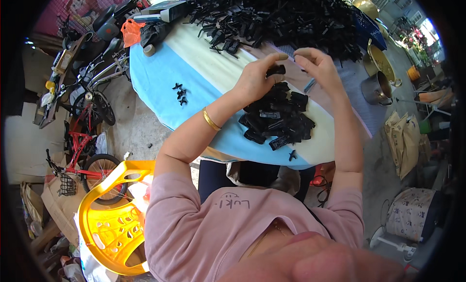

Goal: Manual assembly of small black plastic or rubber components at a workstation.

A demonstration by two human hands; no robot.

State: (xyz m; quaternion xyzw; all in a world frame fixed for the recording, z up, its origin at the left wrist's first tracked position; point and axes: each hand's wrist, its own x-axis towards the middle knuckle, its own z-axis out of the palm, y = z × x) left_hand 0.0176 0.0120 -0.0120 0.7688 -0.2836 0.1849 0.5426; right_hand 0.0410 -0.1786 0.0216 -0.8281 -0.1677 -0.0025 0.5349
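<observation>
My left hand (259, 79) is closed around a small black plastic part (276, 70), held above the table (160, 90). To its right, my right hand (320, 70) is raised with thumb and index finger pinched together; anything between them is too small to make out. A thin teal tool (309, 85) shows just under the right hand, and I cannot tell whether it is held or lying on the cloth. Below both hands sits a pile of black plastic parts (279, 114). One small black piece (292, 155) lies near the table's front edge.
A large heap of black parts (272, 19) covers the table's far side. Several small black pieces (181, 93) lie at left, near a tape roll (149, 50) and an orange bag (132, 33). A metal cup (376, 89) stands at right. A yellow chair (114, 223) is beside me.
</observation>
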